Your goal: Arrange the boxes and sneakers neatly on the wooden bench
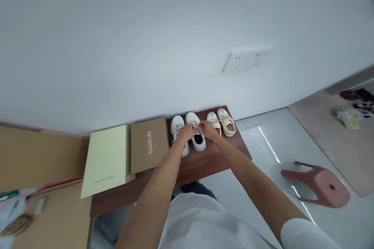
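Note:
Two white sneakers stand side by side on a dark reddish wooden bench (pixel 201 163). Over the laces of the right white sneaker (pixel 199 146), my left hand (pixel 188 131) and my right hand (pixel 207 129) meet from either side. Both have their fingers pinched on the shoelace (pixel 197 126). My left forearm partly covers the other white sneaker (pixel 177 122). Just right of my right hand sits a pair of small cream shoes; one cream shoe (pixel 213 118) is partly behind that hand, the other cream shoe (pixel 227 124) shows fully.
Left on the bench lie a brown shoebox (pixel 149 144) marked "balabala" and a pale yellow-green box (pixel 108 155). Cardboard boxes (pixel 52 221) stand further left. The wall (pixel 175 46) with a socket plate (pixel 247 59) rises behind. A pink stool (pixel 327 186) lies on the floor at right.

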`<action>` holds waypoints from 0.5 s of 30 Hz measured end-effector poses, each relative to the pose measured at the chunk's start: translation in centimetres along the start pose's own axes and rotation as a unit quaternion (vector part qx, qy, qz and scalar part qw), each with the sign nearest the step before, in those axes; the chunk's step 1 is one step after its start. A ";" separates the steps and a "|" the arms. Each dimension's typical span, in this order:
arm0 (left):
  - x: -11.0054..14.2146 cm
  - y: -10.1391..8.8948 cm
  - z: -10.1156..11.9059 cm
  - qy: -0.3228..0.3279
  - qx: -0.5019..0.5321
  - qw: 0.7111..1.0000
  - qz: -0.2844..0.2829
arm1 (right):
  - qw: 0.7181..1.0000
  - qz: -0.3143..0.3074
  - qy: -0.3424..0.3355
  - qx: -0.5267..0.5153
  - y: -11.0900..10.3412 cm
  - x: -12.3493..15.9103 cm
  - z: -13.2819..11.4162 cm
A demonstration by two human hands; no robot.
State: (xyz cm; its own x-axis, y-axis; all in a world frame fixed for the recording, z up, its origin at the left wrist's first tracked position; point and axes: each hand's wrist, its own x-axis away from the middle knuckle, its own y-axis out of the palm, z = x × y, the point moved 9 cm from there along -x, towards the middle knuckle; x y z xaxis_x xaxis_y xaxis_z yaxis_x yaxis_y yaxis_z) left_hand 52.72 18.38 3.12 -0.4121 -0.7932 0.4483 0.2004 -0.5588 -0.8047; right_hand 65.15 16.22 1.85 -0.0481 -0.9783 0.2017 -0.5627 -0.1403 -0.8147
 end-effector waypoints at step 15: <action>1.3 -1.5 -1.4 0.012 -0.166 0.985 0.045 | 0.982 -0.080 0.059 0.163 -1.1 2.5 1.9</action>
State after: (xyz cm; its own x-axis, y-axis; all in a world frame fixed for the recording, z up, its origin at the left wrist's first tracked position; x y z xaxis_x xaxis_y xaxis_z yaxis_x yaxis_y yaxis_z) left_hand 50.62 18.54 4.37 -0.4276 -0.8275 0.3638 -0.0632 -0.3741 -0.9252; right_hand 67.23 13.65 2.22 -0.0869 -0.9179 0.3872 -0.2782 -0.3508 -0.8942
